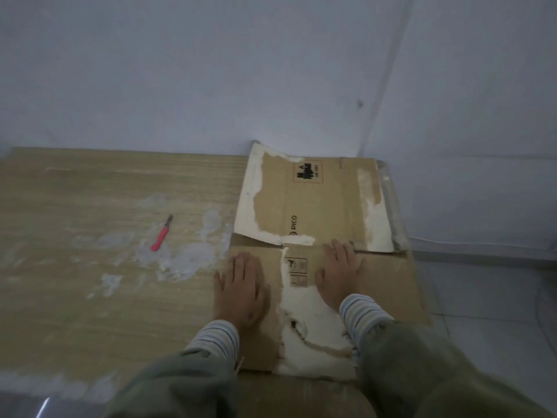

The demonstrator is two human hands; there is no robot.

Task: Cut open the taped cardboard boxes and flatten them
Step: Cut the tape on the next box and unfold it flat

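Both hands lie flat with straight fingers, grasping nothing, the left hand (239, 289) and right hand (339, 274) pressing the near panel of the flattened cardboard box (325, 206) at the right end of the wooden table (90, 191). The board looks light, stiff and springy at its creases, its torn facing fragile, so it is probably best taken by its outer edges. Farther left lies a red box cutter (161, 235), well apart.

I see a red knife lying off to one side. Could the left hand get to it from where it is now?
Probably yes. The left hand lies flat on the cardboard, and the red knife lies to its left on bare table with nothing between them. It would have to lift off the cardboard first.
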